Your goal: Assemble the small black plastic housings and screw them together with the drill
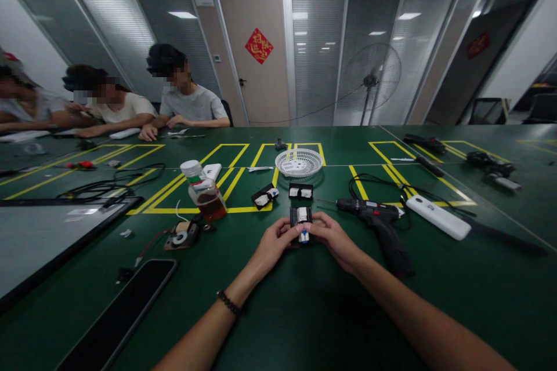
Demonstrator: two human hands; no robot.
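while the left hand [275, 242] and the right hand [334, 236] are closing their fingers on a small black module [301, 218], it is sitting between them, gripped from both sides, long axis pointing away from the person, neither hand nearer. two similar modules [300, 190] are lying just beyond on the desk [304, 313], a power screwdriver [378, 221] near the right hand.

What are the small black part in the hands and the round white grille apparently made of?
Small black part: probably matt plastic, dark with white inserts. Round white grille: likely moulded plastic, judging by its thin, even ribs.
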